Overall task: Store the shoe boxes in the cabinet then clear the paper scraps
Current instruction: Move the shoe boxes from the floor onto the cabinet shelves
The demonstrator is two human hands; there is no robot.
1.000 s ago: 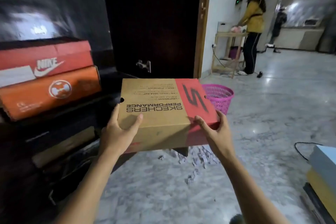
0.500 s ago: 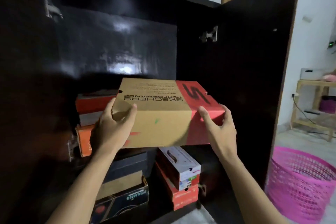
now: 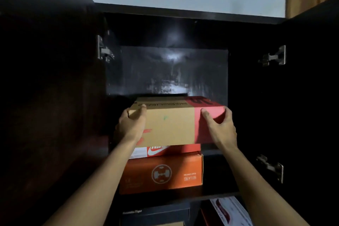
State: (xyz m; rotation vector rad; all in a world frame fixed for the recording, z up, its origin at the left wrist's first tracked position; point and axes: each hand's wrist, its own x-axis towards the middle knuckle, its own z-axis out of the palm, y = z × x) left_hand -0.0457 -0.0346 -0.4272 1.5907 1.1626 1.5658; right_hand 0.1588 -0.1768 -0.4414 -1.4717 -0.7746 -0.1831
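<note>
Tan-and-red shoe box (image 3: 170,124) sits atop the red Nike box (image 3: 165,150) inside the cabinet (image 3: 183,13), overhanging the Nike box's right side. Left hand (image 3: 131,126) and right hand (image 3: 220,128) clasp its ends, fingers curled round. Risk if let go off-centre — the overhang could tip it off the Nike box.

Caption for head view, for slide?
Left hand and right hand hold tan-and-red shoe box over stacked boxes in cabinet.

Home storage: dark cabinet (image 3: 183,11) of shoe boxes (image 3: 161,172)
</note>
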